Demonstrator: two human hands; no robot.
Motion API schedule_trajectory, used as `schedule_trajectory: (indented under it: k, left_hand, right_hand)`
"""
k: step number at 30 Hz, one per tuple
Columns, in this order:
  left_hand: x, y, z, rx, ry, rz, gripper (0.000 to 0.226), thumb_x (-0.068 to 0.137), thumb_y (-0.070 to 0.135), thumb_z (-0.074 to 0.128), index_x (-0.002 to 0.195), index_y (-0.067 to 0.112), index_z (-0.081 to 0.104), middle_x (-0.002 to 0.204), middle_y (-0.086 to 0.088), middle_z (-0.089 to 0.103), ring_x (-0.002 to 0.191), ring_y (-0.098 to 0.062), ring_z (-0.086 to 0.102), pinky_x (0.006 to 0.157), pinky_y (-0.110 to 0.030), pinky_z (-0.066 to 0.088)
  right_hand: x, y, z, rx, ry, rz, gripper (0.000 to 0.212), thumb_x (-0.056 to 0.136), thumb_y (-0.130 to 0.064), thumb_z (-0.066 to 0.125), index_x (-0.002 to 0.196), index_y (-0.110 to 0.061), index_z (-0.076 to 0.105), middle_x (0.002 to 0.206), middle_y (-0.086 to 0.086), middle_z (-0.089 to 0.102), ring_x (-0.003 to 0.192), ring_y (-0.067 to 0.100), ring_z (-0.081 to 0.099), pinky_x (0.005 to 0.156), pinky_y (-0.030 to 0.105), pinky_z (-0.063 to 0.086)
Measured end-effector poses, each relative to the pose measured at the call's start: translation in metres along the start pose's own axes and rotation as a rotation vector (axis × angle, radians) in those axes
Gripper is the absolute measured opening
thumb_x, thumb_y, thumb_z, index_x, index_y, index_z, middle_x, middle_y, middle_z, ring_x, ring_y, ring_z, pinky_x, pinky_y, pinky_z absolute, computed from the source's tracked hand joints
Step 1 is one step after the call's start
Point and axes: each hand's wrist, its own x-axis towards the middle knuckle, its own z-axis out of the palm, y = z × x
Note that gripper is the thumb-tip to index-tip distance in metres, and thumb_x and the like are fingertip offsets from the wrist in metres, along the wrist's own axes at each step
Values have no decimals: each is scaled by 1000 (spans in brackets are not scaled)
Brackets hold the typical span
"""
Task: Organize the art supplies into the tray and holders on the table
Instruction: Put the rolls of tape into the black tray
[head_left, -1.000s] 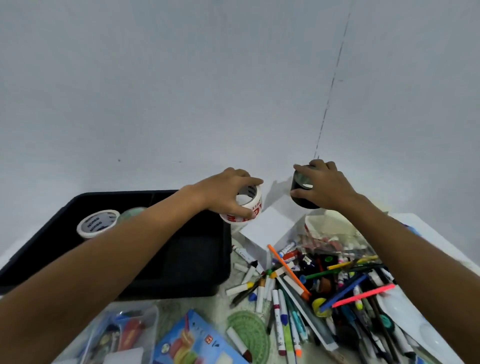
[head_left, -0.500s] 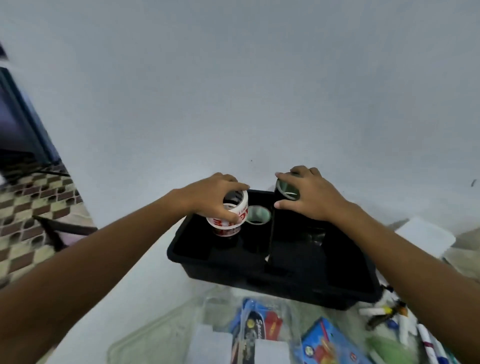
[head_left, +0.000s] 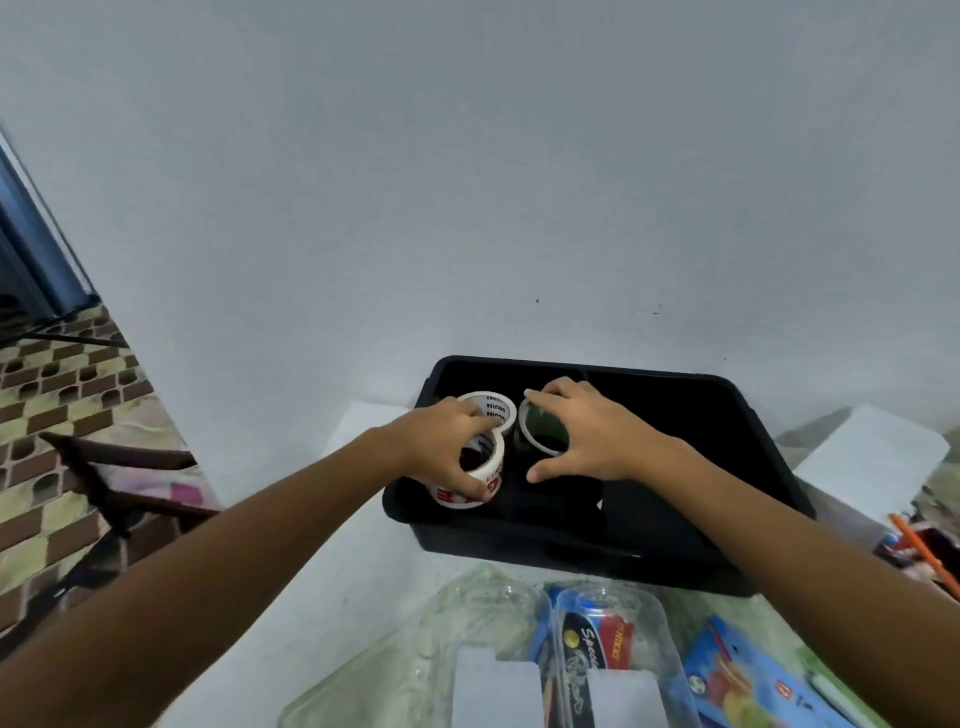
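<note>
Head view, both hands inside the black tray (head_left: 737, 415) at the far side of the table (head_left: 363, 597). Left hand (head_left: 441, 447) pinches the white-and-red tape roll (head_left: 483, 467) between thumb and curled fingers, low in the tray's near-left corner and just in front of a white printed roll (head_left: 491, 408). Right hand (head_left: 592, 436) arches over the dark tape roll (head_left: 540, 431), its grip spread, fingertips at the far rim and thumb at the near side; whether it bears down cannot be told. The two held rolls lie just beside each other.

Done well, by judgement: lower each roll flat to the tray floor, nestle it against its neighbours, then release by opening the fingers straight upward so neither roll tips or rolls.

Nearer the viewer lie a clear plastic case (head_left: 597, 654) and a blue packet (head_left: 748, 680).

Against the frame half a second earlier, both rolls sit deeper in the tray and closer together, the dark roll has shifted left toward the white ones, and the right fingers have opened wider.
</note>
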Motion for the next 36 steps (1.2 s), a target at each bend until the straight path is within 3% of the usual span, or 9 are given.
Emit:
schedule_trajectory:
  k: [6,9,13,17,23,27,36]
  left_hand:
    - [13,-4,18,16,-34,-18,102,70,65,72,152,23,27,145,0,38,135,-19,31,107,-39,39]
    - [19,-3,29,41,-64,-15,105,69,65,73,152,23,26,145,-2,38,134,-20,32,105,-39,39]
    - [23,-2,40,35,-69,-16,107,68,62,76,153,19,25,150,-6,32,138,-23,27,110,-40,35]
    - [24,-3,45,-11,-61,-17,105,70,57,78,153,19,25,148,-11,27,138,-25,20,113,-36,29]
    - [24,-6,42,52,-81,-15,109,68,66,74,154,24,21,152,-10,24,140,-26,19,112,-41,32]
    - [24,-10,38,59,-149,-34,109,70,66,72,155,26,16,161,-7,10,147,-24,10,116,-41,27]
    - [25,-5,41,177,-134,-45,104,73,65,69,155,27,16,162,-6,14,146,-23,18,110,-41,34]
  right_hand:
    - [18,0,20,-150,-149,10,111,65,-59,79,149,-9,27,150,8,28,136,26,31,107,38,39]
    - [25,-3,28,-268,-231,19,111,63,-62,78,146,-5,31,145,12,35,130,29,39,100,40,43]
    - [32,-8,38,-469,-268,-13,104,60,-72,73,134,-5,46,138,14,43,128,32,38,102,47,38]
    - [35,-10,46,-555,-261,5,107,57,-73,73,133,-4,44,140,17,39,130,36,35,105,52,36]
    - [37,-4,30,-361,-350,78,113,63,-70,73,150,-14,27,152,14,23,139,35,25,110,50,31]
    - [42,1,27,-303,-434,76,97,73,-62,72,148,-16,31,148,8,40,137,28,37,116,48,23]
    - [44,-9,33,-361,-465,94,88,77,-54,71,147,-17,32,146,7,45,137,25,38,118,52,9]
